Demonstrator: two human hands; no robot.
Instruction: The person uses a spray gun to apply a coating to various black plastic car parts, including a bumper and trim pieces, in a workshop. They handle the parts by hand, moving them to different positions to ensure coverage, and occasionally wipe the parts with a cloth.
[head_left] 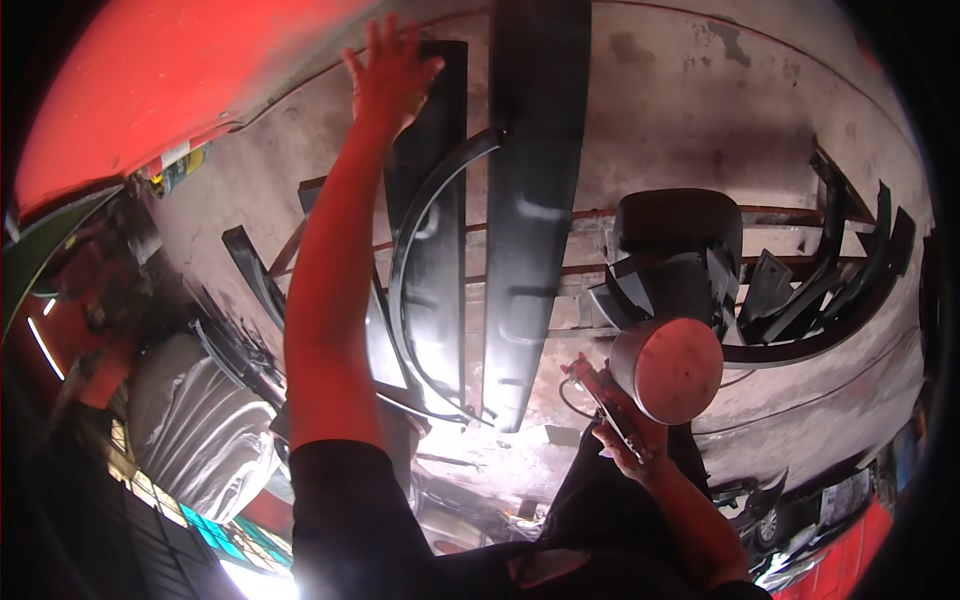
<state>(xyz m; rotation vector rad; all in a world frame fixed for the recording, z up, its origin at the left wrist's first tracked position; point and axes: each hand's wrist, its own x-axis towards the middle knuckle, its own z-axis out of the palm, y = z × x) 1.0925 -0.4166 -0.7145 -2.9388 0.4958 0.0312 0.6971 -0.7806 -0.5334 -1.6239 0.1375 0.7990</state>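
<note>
My left hand point(392, 75) reaches far forward, its fingers spread, over the top end of a long dark panel point(437, 220). I cannot tell whether it touches the panel. A second, wider dark panel point(538, 200) stands to the right of it. A thin curved black strip point(404, 260) crosses in front of the narrower panel. Low on the right, my right hand point(640, 450) is closed around the handle of a spray gun point(612, 415). On the gun sits a large round cup point(680, 370), its top lit red.
Black moulded parts point(680, 230) and curved trim pieces point(840, 290) rest on a rack at the right. Plastic sheeting point(205, 430) covers something bulky at the left. A stained pale wall or floor surface point(700, 120) lies behind the panels. Red sheeting point(170, 90) fills the upper left.
</note>
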